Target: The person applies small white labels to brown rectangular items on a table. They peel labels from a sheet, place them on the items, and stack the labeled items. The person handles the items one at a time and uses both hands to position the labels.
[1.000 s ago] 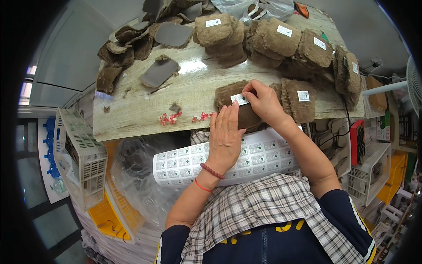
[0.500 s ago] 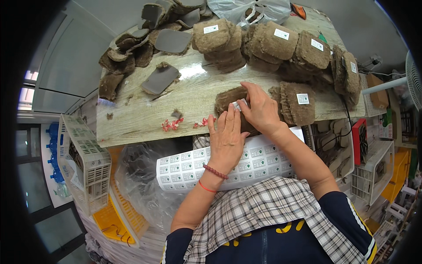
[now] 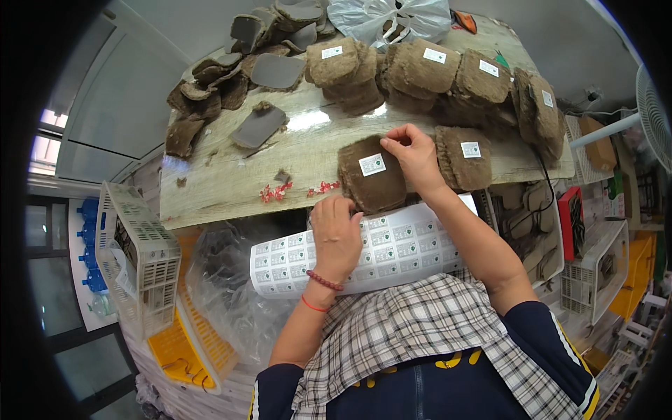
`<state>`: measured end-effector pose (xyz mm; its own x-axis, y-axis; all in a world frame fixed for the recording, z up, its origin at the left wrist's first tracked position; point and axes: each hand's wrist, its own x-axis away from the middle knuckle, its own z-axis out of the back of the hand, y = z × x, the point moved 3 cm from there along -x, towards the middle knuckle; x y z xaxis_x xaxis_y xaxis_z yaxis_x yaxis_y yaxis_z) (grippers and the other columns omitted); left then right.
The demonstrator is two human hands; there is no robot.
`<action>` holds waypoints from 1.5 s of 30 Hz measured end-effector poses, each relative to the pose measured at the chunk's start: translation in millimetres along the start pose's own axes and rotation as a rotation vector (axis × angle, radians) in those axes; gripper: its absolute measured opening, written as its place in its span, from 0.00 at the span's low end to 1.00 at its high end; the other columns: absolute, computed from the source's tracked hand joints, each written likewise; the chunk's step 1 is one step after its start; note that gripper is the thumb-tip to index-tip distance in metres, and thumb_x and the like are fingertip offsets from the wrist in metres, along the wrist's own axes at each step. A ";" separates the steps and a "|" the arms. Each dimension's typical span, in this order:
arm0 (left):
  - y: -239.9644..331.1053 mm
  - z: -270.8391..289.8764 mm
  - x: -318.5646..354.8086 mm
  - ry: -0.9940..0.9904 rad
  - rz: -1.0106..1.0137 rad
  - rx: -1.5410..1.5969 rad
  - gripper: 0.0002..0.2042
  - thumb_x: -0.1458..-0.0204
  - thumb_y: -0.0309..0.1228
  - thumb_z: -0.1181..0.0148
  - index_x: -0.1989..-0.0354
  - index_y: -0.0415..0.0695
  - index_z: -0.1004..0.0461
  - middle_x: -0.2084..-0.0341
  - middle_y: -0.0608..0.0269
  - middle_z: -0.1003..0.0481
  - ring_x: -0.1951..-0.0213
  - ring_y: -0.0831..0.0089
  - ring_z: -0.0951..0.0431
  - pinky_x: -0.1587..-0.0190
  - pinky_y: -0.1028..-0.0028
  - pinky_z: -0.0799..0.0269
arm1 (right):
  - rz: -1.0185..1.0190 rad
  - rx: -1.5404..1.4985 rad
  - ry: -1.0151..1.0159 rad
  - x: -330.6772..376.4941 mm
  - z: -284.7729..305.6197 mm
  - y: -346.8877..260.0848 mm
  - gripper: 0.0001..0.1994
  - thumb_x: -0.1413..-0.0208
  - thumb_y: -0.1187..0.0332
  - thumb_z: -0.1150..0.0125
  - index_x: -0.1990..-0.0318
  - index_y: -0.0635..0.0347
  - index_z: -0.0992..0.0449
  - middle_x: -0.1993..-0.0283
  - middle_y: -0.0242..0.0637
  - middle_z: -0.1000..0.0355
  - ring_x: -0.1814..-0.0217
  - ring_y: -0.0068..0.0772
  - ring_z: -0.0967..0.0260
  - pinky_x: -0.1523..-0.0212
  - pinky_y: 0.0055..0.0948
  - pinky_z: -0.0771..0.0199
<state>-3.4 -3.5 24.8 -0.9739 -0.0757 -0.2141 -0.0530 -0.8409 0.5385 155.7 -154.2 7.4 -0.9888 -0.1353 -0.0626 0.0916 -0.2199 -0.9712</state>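
A brown furry pad (image 3: 371, 187) with rounded corners lies at the table's near edge, a white printed label (image 3: 372, 164) flat on its upper face. My right hand (image 3: 414, 155) is closed on the pad's far right edge, pinching it between thumb and fingers. Just left of the pad's near corner is my left hand (image 3: 336, 234), over the white label sheet (image 3: 409, 241) that lies across my lap. Its fingers are curled and their tips are hidden, so what they grip cannot be made out. Right of this pad stands a small stack of labelled pads (image 3: 469, 168).
Labelled pad stacks (image 3: 343, 66) line the back of the table (image 3: 231, 182). Loose grey-backed pads (image 3: 276, 71) pile up at the far left. Red-and-white scraps (image 3: 274, 192) lie near the front edge. Plastic crates (image 3: 143, 259) flank me; a fan (image 3: 651, 115) stands at right.
My left hand has drawn back from the pad toward me and left, uncovering the label on it. My right hand has shifted from the label to the pad's far right edge.
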 end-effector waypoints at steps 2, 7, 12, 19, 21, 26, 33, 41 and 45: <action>-9.1 1.0 11.3 -0.022 0.008 0.017 0.17 0.53 0.26 0.37 0.52 0.39 0.29 0.57 0.55 0.27 0.49 0.55 0.31 0.43 0.59 0.40 | -0.002 -0.232 -0.001 2.4 1.6 -1.6 0.07 0.45 0.70 0.33 0.63 0.63 0.24 0.69 0.28 0.25 0.68 0.16 0.33 0.66 0.22 0.30; -18.0 -1.5 20.1 -0.008 -0.140 -0.010 0.14 0.53 0.30 0.37 0.56 0.42 0.25 0.61 0.57 0.27 0.51 0.58 0.30 0.43 0.59 0.42 | 0.066 -0.407 0.031 6.7 41.2 -31.3 0.05 0.43 0.71 0.35 0.62 0.61 0.23 0.67 0.26 0.27 0.66 0.14 0.34 0.66 0.17 0.32; -11.3 1.8 16.8 -0.069 -0.077 0.098 0.09 0.53 0.30 0.37 0.64 0.43 0.22 0.67 0.63 0.27 0.59 0.62 0.29 0.47 0.64 0.41 | 0.165 0.003 0.289 -6.9 121.9 -18.9 0.09 0.44 0.72 0.35 0.57 0.63 0.22 0.61 0.35 0.24 0.62 0.28 0.28 0.59 0.26 0.27; 1.3 4.6 21.4 -0.035 0.020 0.360 0.05 0.54 0.24 0.36 0.68 0.38 0.21 0.75 0.61 0.27 0.71 0.66 0.26 0.64 0.70 0.33 | 0.770 0.575 -0.072 104.0 58.2 -40.2 0.09 0.51 0.74 0.34 0.61 0.56 0.19 0.58 0.36 0.23 0.54 0.40 0.28 0.50 0.37 0.30; 2.3 2.9 22.3 -0.024 0.019 0.385 0.05 0.53 0.23 0.36 0.67 0.38 0.20 0.76 0.61 0.27 0.72 0.68 0.27 0.67 0.71 0.33 | 0.738 0.577 -0.159 129.2 42.5 -41.9 0.13 0.54 0.73 0.32 0.58 0.56 0.19 0.59 0.33 0.24 0.53 0.38 0.28 0.50 0.38 0.31; -1.3 -2.6 24.4 -0.031 0.056 0.429 0.06 0.52 0.22 0.36 0.66 0.37 0.19 0.76 0.61 0.27 0.72 0.71 0.27 0.68 0.73 0.33 | 0.862 0.683 -0.135 141.2 37.0 -27.4 0.13 0.53 0.72 0.32 0.58 0.55 0.18 0.58 0.33 0.23 0.55 0.38 0.27 0.45 0.44 0.27; -2.6 -7.8 19.2 -0.044 0.063 0.427 0.05 0.51 0.23 0.37 0.66 0.38 0.19 0.76 0.61 0.28 0.71 0.70 0.27 0.67 0.73 0.33 | 0.739 0.558 -0.094 140.4 33.4 -27.1 0.09 0.56 0.74 0.31 0.64 0.55 0.18 0.57 0.33 0.23 0.54 0.39 0.26 0.44 0.44 0.28; -4.6 -7.3 12.9 0.075 -0.007 0.256 0.05 0.49 0.24 0.39 0.65 0.39 0.20 0.72 0.60 0.26 0.66 0.61 0.25 0.61 0.66 0.30 | 0.489 0.121 -0.090 132.2 34.7 -35.3 0.06 0.52 0.79 0.36 0.66 0.59 0.22 0.60 0.35 0.26 0.55 0.39 0.29 0.51 0.34 0.28; 15.9 6.6 1.9 0.234 -0.155 0.078 0.10 0.49 0.23 0.40 0.58 0.40 0.22 0.56 0.54 0.26 0.52 0.57 0.27 0.49 0.61 0.34 | -0.028 -0.202 -0.156 66.1 29.8 -21.0 0.04 0.40 0.73 0.41 0.62 0.64 0.25 0.70 0.29 0.28 0.68 0.17 0.33 0.65 0.20 0.30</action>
<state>-7.5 -13.5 38.4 -0.8759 -0.0788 -0.4759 -0.2228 -0.8090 0.5440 91.9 -187.3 30.5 -0.9591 -0.2828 -0.0142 0.0237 -0.0301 -0.9993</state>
